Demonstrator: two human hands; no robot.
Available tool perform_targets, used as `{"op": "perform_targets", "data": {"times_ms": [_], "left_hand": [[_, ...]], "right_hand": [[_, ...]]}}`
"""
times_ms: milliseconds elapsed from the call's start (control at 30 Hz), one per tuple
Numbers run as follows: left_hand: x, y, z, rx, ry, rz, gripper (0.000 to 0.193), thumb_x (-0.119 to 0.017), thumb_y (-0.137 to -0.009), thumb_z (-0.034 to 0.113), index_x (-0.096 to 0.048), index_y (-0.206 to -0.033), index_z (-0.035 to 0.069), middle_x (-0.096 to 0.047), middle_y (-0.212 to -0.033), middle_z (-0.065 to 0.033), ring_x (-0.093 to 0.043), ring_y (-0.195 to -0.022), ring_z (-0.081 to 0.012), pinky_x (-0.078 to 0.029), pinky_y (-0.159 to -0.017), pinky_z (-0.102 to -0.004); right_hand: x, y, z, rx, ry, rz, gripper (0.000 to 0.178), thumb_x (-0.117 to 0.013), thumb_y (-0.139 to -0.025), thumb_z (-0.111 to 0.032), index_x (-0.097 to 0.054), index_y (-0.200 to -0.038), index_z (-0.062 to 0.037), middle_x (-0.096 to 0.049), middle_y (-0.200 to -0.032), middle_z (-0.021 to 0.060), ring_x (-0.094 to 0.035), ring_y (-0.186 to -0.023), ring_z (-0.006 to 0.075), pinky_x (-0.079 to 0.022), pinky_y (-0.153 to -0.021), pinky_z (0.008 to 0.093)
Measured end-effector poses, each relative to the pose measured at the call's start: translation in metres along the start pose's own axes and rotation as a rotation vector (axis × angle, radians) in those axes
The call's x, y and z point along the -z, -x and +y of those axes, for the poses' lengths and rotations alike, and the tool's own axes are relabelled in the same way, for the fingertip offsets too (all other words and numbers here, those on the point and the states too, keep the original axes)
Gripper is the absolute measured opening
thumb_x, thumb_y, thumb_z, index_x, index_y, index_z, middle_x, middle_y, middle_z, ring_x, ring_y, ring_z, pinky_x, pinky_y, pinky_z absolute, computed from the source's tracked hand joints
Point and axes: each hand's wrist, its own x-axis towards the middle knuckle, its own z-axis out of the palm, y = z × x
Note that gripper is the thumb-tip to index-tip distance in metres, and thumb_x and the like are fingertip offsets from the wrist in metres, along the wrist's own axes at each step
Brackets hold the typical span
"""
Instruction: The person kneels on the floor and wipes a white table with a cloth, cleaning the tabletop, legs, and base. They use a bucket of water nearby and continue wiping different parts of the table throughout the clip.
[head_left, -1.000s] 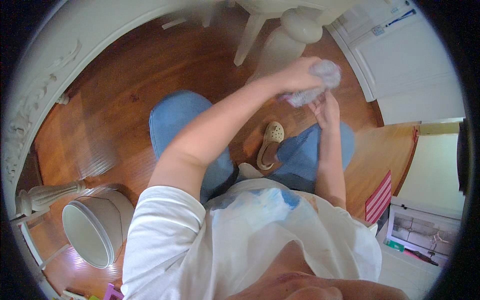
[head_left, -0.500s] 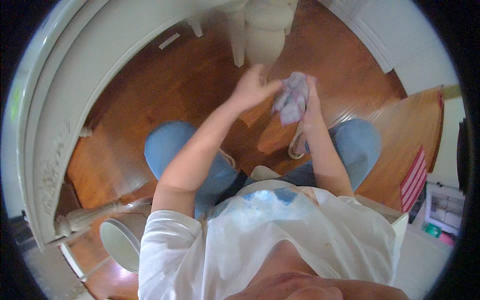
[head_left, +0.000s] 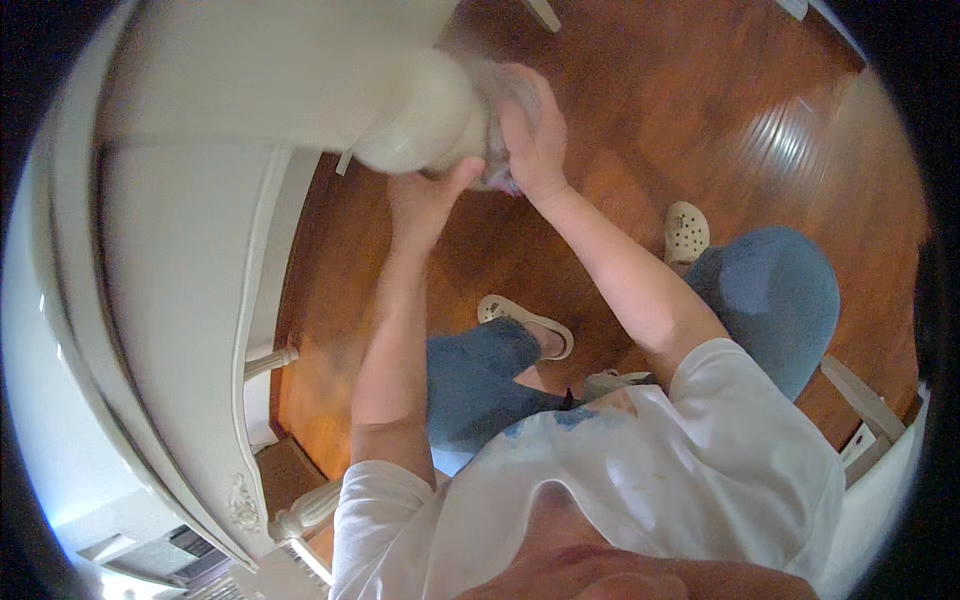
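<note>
A rounded, cream-white turned furniture leg (head_left: 428, 112) stands at the upper middle, its outline blurred. My left hand (head_left: 420, 208) holds its near side, thumb raised and the other fingers hidden behind it. Against the leg's right side lies a crumpled greyish cloth with purple edging (head_left: 497, 172), partly covered by my fingers. My right hand (head_left: 538, 142) wraps around this cloth and presses it to the leg.
A large white furniture panel (head_left: 185, 240) with carved trim fills the left side. Another turned leg (head_left: 305, 510) is at lower left. Cream clogs (head_left: 688, 232) are on my feet on the brown wooden floor (head_left: 640, 120). A pale wooden bar (head_left: 862, 395) stands at right.
Both hands have moved up and left to the leg. The cloth, held loosely in my right hand before, is now against it. My view has shifted toward the white furniture.
</note>
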Motion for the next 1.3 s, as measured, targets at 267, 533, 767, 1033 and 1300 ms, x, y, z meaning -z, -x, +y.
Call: {"op": "perform_targets", "data": {"times_ms": [267, 533, 767, 1033, 1300], "left_hand": [[-0.027, 0.000, 0.012, 0.036, 0.022, 0.224, 0.076, -0.078, -0.074, 0.010, -0.036, -0.135, -0.007, -0.043, -0.136, -0.0180, -0.043, -0.121, -0.0292, -0.033, -0.105, -0.0363], [-0.023, -0.003, -0.019, 0.131, 0.003, 0.315, 0.063, -0.074, -0.078, 0.015, -0.043, -0.130, -0.001, -0.047, -0.131, -0.0157, -0.048, -0.116, -0.0256, -0.041, -0.097, -0.0356], [-0.026, 0.002, -0.034, 0.049, 0.011, 0.462, 0.073, -0.071, -0.081, 0.020, -0.030, -0.137, 0.002, -0.043, -0.130, -0.0167, -0.050, -0.111, -0.0292, -0.045, -0.094, -0.0431], [-0.037, -0.003, -0.021, -0.115, -0.103, 0.419, 0.072, -0.071, -0.080, 0.015, -0.029, -0.136, -0.004, -0.042, -0.131, -0.0166, -0.045, -0.114, -0.0269, -0.038, -0.100, -0.0400], [-0.038, -0.004, -0.009, -0.027, -0.044, 0.371, 0.061, -0.067, -0.084, 0.013, -0.034, -0.132, -0.006, -0.041, -0.133, -0.0183, -0.046, -0.113, -0.0253, -0.042, -0.096, -0.0374]], "right_hand": [[0.037, 0.052, 0.105, -0.572, 0.143, -0.063, 0.032, -0.053, -0.091, -0.023, -0.055, -0.120, -0.0089, -0.062, -0.113, 0.0131, -0.056, -0.108, 0.0298, -0.041, -0.096, 0.0368], [0.003, -0.002, -0.041, 0.033, -0.052, -0.036, 0.030, -0.058, -0.082, -0.022, -0.059, -0.108, -0.0080, -0.060, -0.110, 0.0134, -0.056, -0.103, 0.0301, -0.042, -0.092, 0.0400], [0.005, 0.047, 0.036, 0.107, -0.042, 0.101, 0.042, -0.058, -0.079, -0.030, -0.050, -0.116, -0.0108, -0.056, -0.115, 0.0180, -0.052, -0.107, 0.0367, -0.040, -0.092, 0.0457], [0.059, 0.077, 0.135, -0.659, 0.305, -0.119, 0.037, -0.052, -0.090, -0.018, -0.046, -0.125, -0.0067, -0.054, -0.120, 0.0190, -0.050, -0.113, 0.0365, -0.037, -0.098, 0.0446], [0.004, 0.043, -0.015, -0.244, -0.073, 0.121, 0.034, -0.055, -0.081, -0.010, -0.048, -0.114, -0.0036, -0.052, -0.114, 0.0166, -0.048, -0.106, 0.0319, -0.036, -0.095, 0.0405]]}}
